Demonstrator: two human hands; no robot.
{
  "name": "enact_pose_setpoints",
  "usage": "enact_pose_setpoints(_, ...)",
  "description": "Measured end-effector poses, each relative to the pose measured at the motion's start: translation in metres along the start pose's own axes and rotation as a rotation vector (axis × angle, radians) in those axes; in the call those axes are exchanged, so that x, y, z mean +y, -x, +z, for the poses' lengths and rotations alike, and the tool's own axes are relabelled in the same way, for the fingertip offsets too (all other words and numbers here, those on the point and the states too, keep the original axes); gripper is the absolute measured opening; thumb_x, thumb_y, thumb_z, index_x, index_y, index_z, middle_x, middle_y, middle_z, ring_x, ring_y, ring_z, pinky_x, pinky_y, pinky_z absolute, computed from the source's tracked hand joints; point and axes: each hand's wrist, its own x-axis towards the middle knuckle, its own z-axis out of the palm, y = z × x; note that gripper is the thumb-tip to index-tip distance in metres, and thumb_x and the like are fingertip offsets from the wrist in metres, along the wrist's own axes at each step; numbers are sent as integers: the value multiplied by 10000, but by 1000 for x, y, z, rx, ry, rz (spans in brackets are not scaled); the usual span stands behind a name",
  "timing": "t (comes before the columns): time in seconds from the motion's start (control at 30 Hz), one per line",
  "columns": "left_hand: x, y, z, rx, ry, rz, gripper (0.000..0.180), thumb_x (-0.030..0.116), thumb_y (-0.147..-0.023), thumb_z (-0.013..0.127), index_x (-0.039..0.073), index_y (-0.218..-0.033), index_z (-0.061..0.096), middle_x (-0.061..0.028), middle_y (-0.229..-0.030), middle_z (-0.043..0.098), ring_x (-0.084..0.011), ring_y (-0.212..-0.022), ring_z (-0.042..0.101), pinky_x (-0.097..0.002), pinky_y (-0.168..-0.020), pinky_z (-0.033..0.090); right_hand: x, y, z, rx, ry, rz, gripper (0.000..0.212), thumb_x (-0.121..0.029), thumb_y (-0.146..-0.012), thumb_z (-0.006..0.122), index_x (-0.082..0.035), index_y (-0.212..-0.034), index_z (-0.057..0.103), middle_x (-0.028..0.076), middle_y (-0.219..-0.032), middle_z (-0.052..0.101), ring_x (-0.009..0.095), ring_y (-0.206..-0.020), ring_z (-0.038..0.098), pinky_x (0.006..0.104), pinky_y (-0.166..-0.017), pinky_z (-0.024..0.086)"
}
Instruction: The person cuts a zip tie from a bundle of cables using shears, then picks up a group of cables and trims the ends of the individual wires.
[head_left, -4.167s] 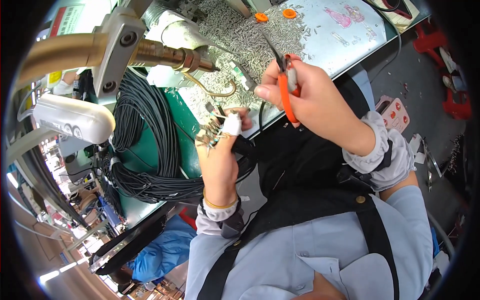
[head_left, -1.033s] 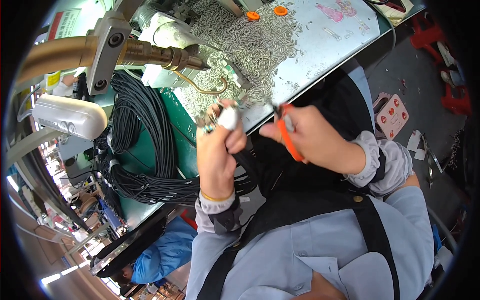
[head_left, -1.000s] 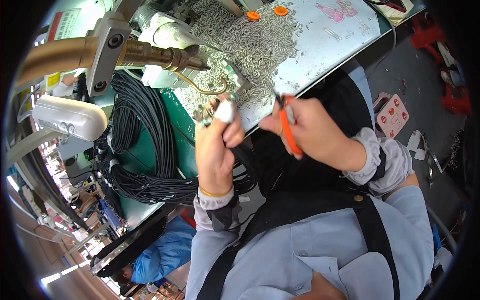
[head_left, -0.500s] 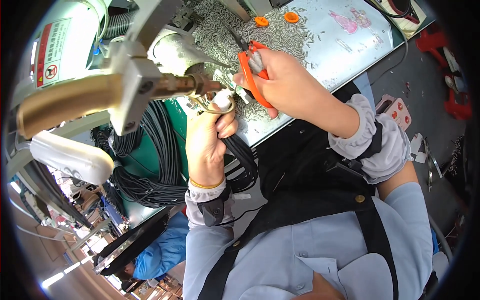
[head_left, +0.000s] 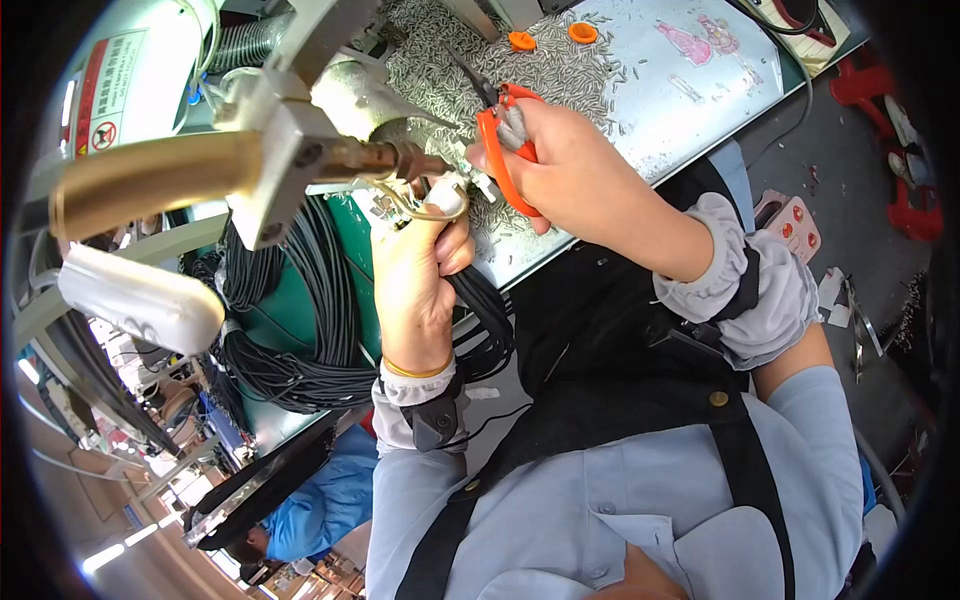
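My left hand (head_left: 415,275) is closed around a bundle of black cables (head_left: 485,305), whose pale ends show at the thumb. These ends sit beside the copper-coloured tip (head_left: 405,160) of a bench-mounted tool, and a curved metal tube (head_left: 440,213) passes in front of my fingers. My right hand (head_left: 555,160) grips orange-handled pliers (head_left: 497,150), with the dark, narrow jaws pointing up and away. Its thumb and index finger are close to a small white piece (head_left: 485,187) by the cable ends; whether they touch it, I cannot tell.
Many short grey pieces (head_left: 560,85) cover the metal tray (head_left: 680,125), with two orange caps (head_left: 583,33) among them. Coiled black cables (head_left: 300,310) lie at left under a metal block (head_left: 285,160) with a thick tan hose (head_left: 150,185). A metal funnel-like nozzle (head_left: 375,105) sits close behind my hands.
The metal block, hose and copper-coloured tip have shifted slightly up and right in view. Both hands hold nearly the same places, still gripping the cables and the pliers.
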Motion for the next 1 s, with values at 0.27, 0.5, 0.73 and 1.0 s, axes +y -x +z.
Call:
enact_pose_setpoints(0.27, -11, 37, 9, 67, -11, -13, 150, 9, -801, 500, -17, -948, 522, -68, -719, 535, -112, -544, 490, -212, -482, 392, 4, 27, -6, 37, 118, -154, 165, -161, -827, 578, -14, -882, 528, -6, -550, 477, 61, -421, 434, 198, -396, 345)
enact_pose_setpoints(0.5, -33, 65, 19, -24, -493, 248, 154, -49, -762, 543, -10, -911, 559, -63, -784, 560, -111, -631, 529, -206, -573, 423, 1, 43, 1, 95, 473, -628, 176, -185, -824, 588, -17, -800, 544, 22, -602, 540, 65, -447, 461, 186, -414, 349)
enact_pose_setpoints(0.73, -40, 66, 15, 177, -477, 568, 153, -62, -745, 567, 4, -882, 552, -37, -796, 537, -69, -594, 482, -168, -508, 381, -28, 54, -7, -330, 2, 327, 167, -163, -818, 586, 0, -800, 550, 71, -651, 548, 105, -459, 489, 222, -429, 364)
enact_pose_setpoints(1.0, -31, 66, 16, 57, -90, 223, 162, -48, -766, 556, 17, -908, 513, -28, -773, 510, -34, -470, 362, -161, -407, 269, 24, 53, 1, -52, 366, -577, 113, -147, -817, 551, -55, -752, 539, 86, -638, 523, 109, -474, 508, 209, -411, 361)
